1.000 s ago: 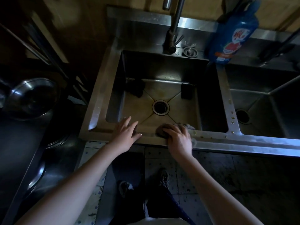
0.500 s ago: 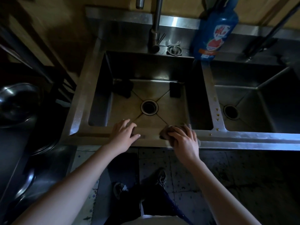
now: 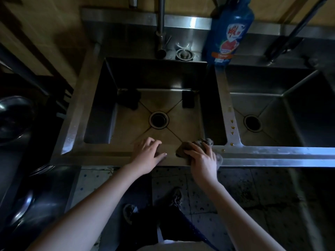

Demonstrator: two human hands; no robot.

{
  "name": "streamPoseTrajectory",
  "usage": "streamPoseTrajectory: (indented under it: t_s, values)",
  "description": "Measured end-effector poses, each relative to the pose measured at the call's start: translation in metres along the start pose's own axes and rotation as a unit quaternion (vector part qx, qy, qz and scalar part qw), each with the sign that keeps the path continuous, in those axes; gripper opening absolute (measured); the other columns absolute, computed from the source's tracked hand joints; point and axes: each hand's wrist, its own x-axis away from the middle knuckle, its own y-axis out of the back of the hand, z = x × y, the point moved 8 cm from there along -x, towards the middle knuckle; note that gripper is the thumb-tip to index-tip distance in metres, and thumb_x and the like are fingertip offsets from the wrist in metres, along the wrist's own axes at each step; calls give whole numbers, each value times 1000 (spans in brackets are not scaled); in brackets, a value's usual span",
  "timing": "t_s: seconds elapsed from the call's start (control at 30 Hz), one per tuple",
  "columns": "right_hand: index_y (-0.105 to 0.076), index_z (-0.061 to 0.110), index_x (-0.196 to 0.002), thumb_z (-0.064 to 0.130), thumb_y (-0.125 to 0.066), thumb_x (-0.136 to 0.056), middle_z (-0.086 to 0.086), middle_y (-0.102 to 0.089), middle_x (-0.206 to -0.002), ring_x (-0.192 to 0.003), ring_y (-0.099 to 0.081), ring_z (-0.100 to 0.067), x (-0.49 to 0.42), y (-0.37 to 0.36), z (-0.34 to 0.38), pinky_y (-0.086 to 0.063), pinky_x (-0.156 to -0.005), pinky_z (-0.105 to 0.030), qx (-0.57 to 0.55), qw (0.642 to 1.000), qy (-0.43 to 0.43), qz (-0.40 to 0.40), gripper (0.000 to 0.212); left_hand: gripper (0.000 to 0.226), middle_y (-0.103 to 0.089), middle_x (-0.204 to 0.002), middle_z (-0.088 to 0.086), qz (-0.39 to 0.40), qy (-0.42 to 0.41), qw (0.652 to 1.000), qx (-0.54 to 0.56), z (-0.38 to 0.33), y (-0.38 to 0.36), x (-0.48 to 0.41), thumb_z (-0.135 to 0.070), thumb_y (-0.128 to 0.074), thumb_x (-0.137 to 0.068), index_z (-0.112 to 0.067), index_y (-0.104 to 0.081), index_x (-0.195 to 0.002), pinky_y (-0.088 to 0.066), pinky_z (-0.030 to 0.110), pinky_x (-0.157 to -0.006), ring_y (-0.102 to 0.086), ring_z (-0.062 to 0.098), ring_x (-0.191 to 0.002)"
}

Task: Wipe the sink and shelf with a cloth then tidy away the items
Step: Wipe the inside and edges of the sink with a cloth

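Both hands on the sink's point(image 3: 116, 156) front rim: left hand point(image 3: 147, 156) spread flat, right hand point(image 3: 202, 160) gripping a brown cloth point(image 3: 184, 148).

Bottle point(image 3: 228, 31) behind sink point(image 3: 76, 113), right of faucet point(image 3: 161, 26)

Right hand point(image 3: 203, 158) presses a cloth point(image 3: 186, 148) on the sink point(image 3: 101, 154) front rim; left hand point(image 3: 147, 154) rests flat beside it.
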Motion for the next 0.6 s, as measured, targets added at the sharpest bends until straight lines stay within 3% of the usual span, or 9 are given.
streamPoseTrajectory:
  t_s: [0.17, 0.37, 0.6]
  values:
    - [-70, 26, -112, 5, -61, -77, 7, -58, -134, -128, -46, -36, 3, 6, -12, -45, -99, -51, 22, 997, 68, -4, 42, 49, -39, -124, 2, -13, -3, 1000, 10, -16, -7, -4, -50, -53, -87, -22, -46, -127, -30, 35, -97, -35, 22, -117]
    - [-72, 22, -108, 6, -72, -71, 5, -61, -131, -129, -46, -35, 7, 39, -85, -41, -97, -53, 36, 999, 21, -31, 40, 57, -33, -128, 0, 21, 19, 999, 23, -39, -24, -11, -56, -51, -85, -25, -40, -132, -28, 46, -107, -31, 23, -122]
    - [-71, 24, -110, 8, -64, -79, 7, -60, -132, -131, -41, -33, 2, 42, -109, -35, -101, -49, 18, 999, -21, -31, 35, 54, -40, -120, 0, -1, 17, 999, -28, -52, -31, -15, -60, -50, -83, -28, -43, -127, -26, 43, -103, -36, 24, -115]
